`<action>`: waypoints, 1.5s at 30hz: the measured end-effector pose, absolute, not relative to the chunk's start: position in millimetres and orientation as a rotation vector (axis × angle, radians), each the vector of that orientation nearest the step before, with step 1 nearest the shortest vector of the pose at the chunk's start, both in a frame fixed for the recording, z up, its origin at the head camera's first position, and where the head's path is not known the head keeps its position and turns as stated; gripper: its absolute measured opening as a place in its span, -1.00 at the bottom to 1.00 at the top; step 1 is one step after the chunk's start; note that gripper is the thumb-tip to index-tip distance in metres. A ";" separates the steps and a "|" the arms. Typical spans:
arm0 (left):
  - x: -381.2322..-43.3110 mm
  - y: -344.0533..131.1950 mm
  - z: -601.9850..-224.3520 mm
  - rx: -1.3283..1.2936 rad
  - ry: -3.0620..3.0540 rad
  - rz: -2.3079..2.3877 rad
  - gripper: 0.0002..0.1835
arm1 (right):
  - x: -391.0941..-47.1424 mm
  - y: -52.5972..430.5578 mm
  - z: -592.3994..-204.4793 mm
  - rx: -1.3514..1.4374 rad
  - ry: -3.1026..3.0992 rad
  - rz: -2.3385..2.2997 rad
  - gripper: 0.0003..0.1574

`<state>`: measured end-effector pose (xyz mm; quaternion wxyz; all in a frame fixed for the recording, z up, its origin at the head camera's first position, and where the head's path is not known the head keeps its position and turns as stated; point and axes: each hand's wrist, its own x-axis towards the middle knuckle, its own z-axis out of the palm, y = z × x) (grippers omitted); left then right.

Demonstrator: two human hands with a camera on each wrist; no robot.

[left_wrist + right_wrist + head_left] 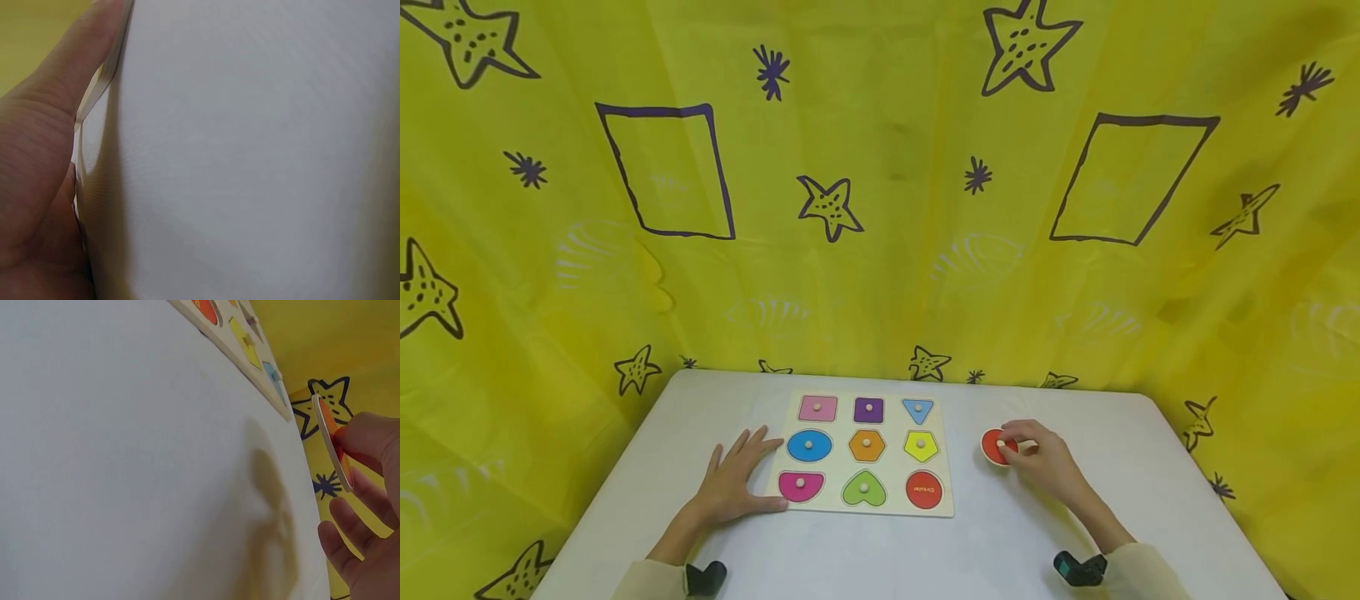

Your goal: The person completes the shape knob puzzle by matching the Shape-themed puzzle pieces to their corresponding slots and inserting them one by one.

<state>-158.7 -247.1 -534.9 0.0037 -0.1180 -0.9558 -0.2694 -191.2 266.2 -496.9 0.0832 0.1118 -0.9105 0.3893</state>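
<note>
A wooden shape puzzle board (pixel 895 467) lies on the white table, with knobbed pieces in most of its recesses. Its near right recess (pixel 923 490) is round, red inside, and holds no piece. My left hand (pixel 733 483) rests at the board's left edge, fingers spread, with the thumb touching the near left corner. To the right of the board, my right hand (pixel 1043 457) pinches the round red puzzle piece (pixel 992 450) by its knob. In the right wrist view the piece (pixel 331 442) is tilted and lifted off the table, the knob hidden behind the fingers.
The white table (pixel 850 554) extends around the board on all sides. Behind and beside it hangs a yellow curtain (pixel 887 275) printed with stars and frames. Dark wrist devices (pixel 1078 570) sit at both sleeve ends.
</note>
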 end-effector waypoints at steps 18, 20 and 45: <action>-158.0 -248.8 -534.7 -0.373 -3.008 -0.829 0.09 | -186.8 210.8 -502.6 0.267 -2.771 1.303 -0.88; -157.8 -249.1 -537.5 -0.390 -2.974 -0.839 0.09 | -185.1 205.2 -504.5 0.265 -2.772 1.303 -0.87; -158.4 -246.0 -527.2 -0.343 -3.059 -0.806 0.11 | -166.9 168.9 -528.3 0.458 -2.772 1.307 -0.81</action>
